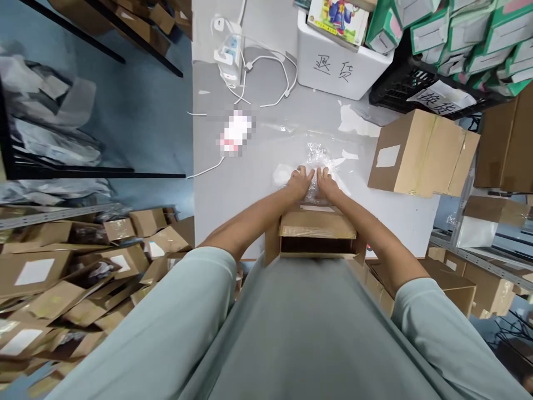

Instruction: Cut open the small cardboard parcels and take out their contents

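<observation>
Crumpled clear plastic wrap [317, 151] lies on the grey-white table, just beyond an open cardboard box [318, 223] that stands against my body. My left hand [300, 182] grips the near left part of the wrap with bent fingers. Close beside it, my right hand [327, 182] pinches the wrap on the right. Both forearms reach over the sides of the box. Whatever may lie under the plastic is hard to make out.
A taped carton [410, 153] stands on the right of the table. Behind are a white bin [341, 69] with books and a black crate [391, 83] of green-white boxes. A power strip [231, 55] with cables sits back left. Cardboard boxes [37, 272] are heaped at left.
</observation>
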`<state>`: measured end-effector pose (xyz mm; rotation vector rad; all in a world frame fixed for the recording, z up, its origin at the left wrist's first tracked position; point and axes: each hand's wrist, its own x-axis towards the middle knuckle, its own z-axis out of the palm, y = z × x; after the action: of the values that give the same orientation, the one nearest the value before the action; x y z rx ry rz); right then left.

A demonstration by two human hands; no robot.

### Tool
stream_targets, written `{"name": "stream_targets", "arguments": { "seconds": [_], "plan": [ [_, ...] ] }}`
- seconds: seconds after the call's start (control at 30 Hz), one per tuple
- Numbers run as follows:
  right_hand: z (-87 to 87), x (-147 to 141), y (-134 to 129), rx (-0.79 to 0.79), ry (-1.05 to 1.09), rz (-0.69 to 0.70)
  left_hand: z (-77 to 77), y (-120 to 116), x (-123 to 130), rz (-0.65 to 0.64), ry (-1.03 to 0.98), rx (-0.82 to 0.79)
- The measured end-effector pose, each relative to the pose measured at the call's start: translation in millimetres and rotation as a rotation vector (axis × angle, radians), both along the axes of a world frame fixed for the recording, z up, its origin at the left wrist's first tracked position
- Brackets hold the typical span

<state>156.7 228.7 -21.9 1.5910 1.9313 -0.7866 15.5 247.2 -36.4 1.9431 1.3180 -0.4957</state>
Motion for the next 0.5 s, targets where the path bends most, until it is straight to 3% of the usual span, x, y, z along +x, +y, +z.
{"name": "stream_targets", "arguments": {
  "seconds": [0.1, 0.3, 0.4, 0.5],
  "plan": [
    [-10.6, 5, 6, 0.021, 0.026, 0.007, -12.7, 4, -3, -0.049, -0.105, 0.073],
    [-24.3, 12, 16, 0.004, 0.138, -0.102, -21.0, 21, -12, 0.046, -0.127, -0.034],
    [-15.0, 11, 13, 0.029, 0.173, -0.184, -12.1, 27, -14, 0.059, -0.105, -0.052],
    [4.0, 7, 11, 0.074, 0.203, -0.268, 8.3, 32, -11, 0.082, -0.102, -0.042]
  ]
}}
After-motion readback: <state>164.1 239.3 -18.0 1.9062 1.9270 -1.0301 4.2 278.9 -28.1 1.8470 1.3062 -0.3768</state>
